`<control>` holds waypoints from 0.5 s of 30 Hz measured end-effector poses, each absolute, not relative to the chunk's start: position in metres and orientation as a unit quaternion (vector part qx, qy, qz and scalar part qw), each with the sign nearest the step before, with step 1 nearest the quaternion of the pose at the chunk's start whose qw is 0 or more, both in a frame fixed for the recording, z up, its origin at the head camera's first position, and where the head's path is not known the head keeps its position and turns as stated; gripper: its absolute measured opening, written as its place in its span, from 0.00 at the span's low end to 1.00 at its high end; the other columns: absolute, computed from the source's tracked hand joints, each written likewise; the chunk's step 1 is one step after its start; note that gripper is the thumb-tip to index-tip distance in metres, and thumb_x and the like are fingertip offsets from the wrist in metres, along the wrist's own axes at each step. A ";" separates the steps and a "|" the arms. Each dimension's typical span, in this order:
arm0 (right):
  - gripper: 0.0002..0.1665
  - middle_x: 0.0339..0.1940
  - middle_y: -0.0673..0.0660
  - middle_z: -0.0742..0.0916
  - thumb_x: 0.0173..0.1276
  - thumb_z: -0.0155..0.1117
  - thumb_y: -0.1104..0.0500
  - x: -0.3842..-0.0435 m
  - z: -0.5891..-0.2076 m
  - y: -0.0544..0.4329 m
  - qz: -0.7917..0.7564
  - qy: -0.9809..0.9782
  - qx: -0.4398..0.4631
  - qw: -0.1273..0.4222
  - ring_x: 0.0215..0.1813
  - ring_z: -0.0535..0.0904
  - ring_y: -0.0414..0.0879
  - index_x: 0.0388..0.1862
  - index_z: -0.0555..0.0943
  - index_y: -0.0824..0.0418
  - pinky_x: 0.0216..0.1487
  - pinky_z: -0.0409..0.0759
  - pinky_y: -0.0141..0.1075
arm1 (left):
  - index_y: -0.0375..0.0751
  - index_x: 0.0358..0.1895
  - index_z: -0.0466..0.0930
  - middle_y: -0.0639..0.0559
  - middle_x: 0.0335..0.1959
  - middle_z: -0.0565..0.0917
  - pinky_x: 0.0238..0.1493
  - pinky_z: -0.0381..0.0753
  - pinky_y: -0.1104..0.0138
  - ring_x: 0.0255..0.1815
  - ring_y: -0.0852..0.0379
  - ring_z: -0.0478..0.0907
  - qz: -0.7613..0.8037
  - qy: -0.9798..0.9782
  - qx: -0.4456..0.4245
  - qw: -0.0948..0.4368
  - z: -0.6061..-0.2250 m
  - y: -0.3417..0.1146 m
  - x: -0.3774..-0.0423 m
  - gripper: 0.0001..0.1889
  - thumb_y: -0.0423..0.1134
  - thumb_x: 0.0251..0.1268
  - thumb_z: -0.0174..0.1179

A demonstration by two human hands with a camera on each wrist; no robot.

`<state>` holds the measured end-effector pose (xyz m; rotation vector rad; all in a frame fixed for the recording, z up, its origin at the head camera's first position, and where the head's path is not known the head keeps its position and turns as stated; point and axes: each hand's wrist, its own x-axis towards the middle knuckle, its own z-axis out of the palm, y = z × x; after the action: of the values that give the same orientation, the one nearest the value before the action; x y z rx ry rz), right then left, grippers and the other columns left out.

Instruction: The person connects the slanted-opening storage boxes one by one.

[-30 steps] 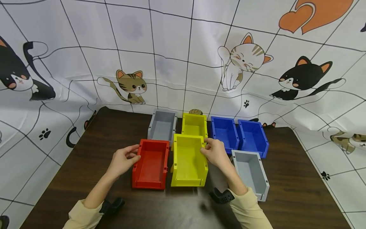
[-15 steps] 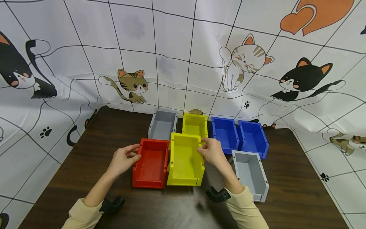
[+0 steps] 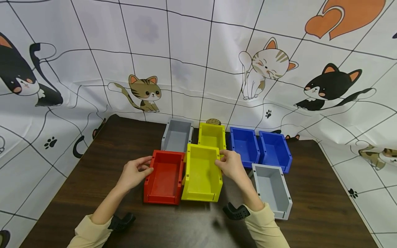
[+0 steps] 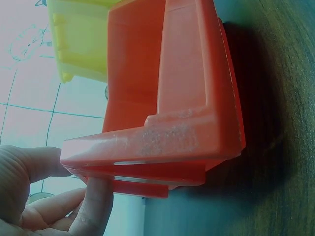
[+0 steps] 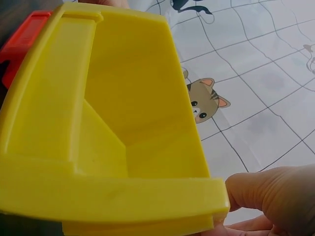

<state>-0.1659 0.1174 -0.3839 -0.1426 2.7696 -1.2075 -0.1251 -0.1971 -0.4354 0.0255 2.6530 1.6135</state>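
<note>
The left hand [image 3: 131, 175] pinches the red bin [image 3: 164, 177] at 10 o'clock, apparently steadying it; the right hand [image 3: 232, 166] pinches the nearer yellow bin [image 3: 202, 174], beside red's 3 o'clock, at 1 o'clock, likely for control.

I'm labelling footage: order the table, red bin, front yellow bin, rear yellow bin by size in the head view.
Table
Red bin and front yellow bin: too alike to rank
Rear yellow bin, partly hidden
</note>
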 end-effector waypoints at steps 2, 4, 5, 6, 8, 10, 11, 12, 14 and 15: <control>0.26 0.22 0.58 0.83 0.60 0.61 0.67 -0.166 -0.384 0.118 -0.399 0.914 -0.047 0.059 0.14 0.75 0.43 0.58 0.73 0.73 0.18 0.76 0.31 | 0.25 0.61 0.68 0.32 0.51 0.78 0.29 0.78 0.71 0.37 0.50 0.79 0.519 0.855 0.009 0.018 -0.436 -0.197 -0.125 0.24 0.28 0.61 0.59; 0.25 0.23 0.58 0.83 0.60 0.62 0.68 -0.166 -0.384 0.119 -0.401 0.913 -0.048 0.057 0.15 0.76 0.43 0.57 0.74 0.74 0.18 0.76 0.31 | 0.25 0.61 0.68 0.32 0.51 0.78 0.29 0.78 0.71 0.37 0.51 0.79 0.518 0.855 0.006 0.018 -0.436 -0.196 -0.125 0.24 0.28 0.61 0.59; 0.25 0.23 0.58 0.83 0.60 0.62 0.68 -0.166 -0.384 0.119 -0.402 0.913 -0.048 0.056 0.15 0.76 0.43 0.57 0.74 0.73 0.18 0.76 0.31 | 0.25 0.61 0.68 0.32 0.51 0.78 0.29 0.78 0.70 0.37 0.51 0.79 0.517 0.856 0.006 0.019 -0.436 -0.196 -0.125 0.24 0.28 0.61 0.59; 0.25 0.23 0.58 0.83 0.60 0.62 0.68 -0.166 -0.385 0.119 -0.401 0.913 -0.048 0.056 0.15 0.76 0.44 0.57 0.74 0.73 0.18 0.76 0.31 | 0.25 0.61 0.68 0.32 0.51 0.78 0.29 0.78 0.70 0.37 0.51 0.79 0.517 0.856 0.005 0.019 -0.436 -0.196 -0.125 0.24 0.28 0.61 0.59; 0.25 0.23 0.58 0.83 0.60 0.62 0.68 -0.166 -0.386 0.119 -0.401 0.913 -0.049 0.057 0.16 0.77 0.47 0.57 0.74 0.74 0.18 0.76 0.32 | 0.25 0.61 0.68 0.32 0.51 0.78 0.29 0.78 0.71 0.37 0.51 0.79 0.516 0.857 0.004 0.021 -0.435 -0.196 -0.125 0.24 0.28 0.61 0.59; 0.25 0.23 0.58 0.83 0.61 0.62 0.68 -0.167 -0.386 0.119 -0.401 0.913 -0.046 0.061 0.16 0.77 0.48 0.58 0.74 0.74 0.18 0.76 0.32 | 0.25 0.61 0.68 0.32 0.52 0.78 0.29 0.78 0.71 0.38 0.51 0.79 0.515 0.857 0.002 0.021 -0.434 -0.196 -0.124 0.24 0.28 0.61 0.59; 0.25 0.23 0.58 0.83 0.61 0.61 0.68 -0.167 -0.386 0.119 -0.401 0.913 -0.045 0.062 0.16 0.77 0.48 0.58 0.73 0.74 0.18 0.76 0.31 | 0.25 0.61 0.68 0.32 0.52 0.78 0.29 0.78 0.71 0.38 0.50 0.79 0.515 0.857 0.003 0.021 -0.434 -0.196 -0.124 0.24 0.28 0.61 0.59; 0.25 0.23 0.58 0.83 0.61 0.61 0.67 -0.167 -0.386 0.119 -0.401 0.913 -0.044 0.063 0.15 0.77 0.48 0.58 0.73 0.74 0.18 0.76 0.31 | 0.25 0.61 0.68 0.32 0.52 0.78 0.30 0.78 0.71 0.38 0.50 0.79 0.515 0.857 0.003 0.020 -0.434 -0.196 -0.124 0.24 0.28 0.61 0.59; 0.25 0.23 0.58 0.83 0.61 0.62 0.67 -0.167 -0.386 0.118 -0.402 0.913 -0.042 0.062 0.14 0.76 0.46 0.58 0.73 0.74 0.18 0.75 0.31 | 0.25 0.61 0.68 0.32 0.52 0.78 0.30 0.78 0.71 0.38 0.50 0.79 0.514 0.857 0.003 0.020 -0.434 -0.196 -0.124 0.24 0.28 0.61 0.59; 0.25 0.23 0.58 0.83 0.61 0.62 0.67 -0.167 -0.385 0.118 -0.400 0.913 -0.042 0.061 0.14 0.75 0.45 0.58 0.73 0.74 0.18 0.75 0.31 | 0.25 0.61 0.68 0.32 0.52 0.78 0.30 0.78 0.71 0.38 0.49 0.79 0.514 0.858 0.004 0.020 -0.434 -0.196 -0.124 0.24 0.28 0.61 0.59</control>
<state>-0.1669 0.1178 -0.3854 -0.1275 2.7632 -1.2112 -0.1241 -0.1957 -0.4335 0.0119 2.6609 1.5947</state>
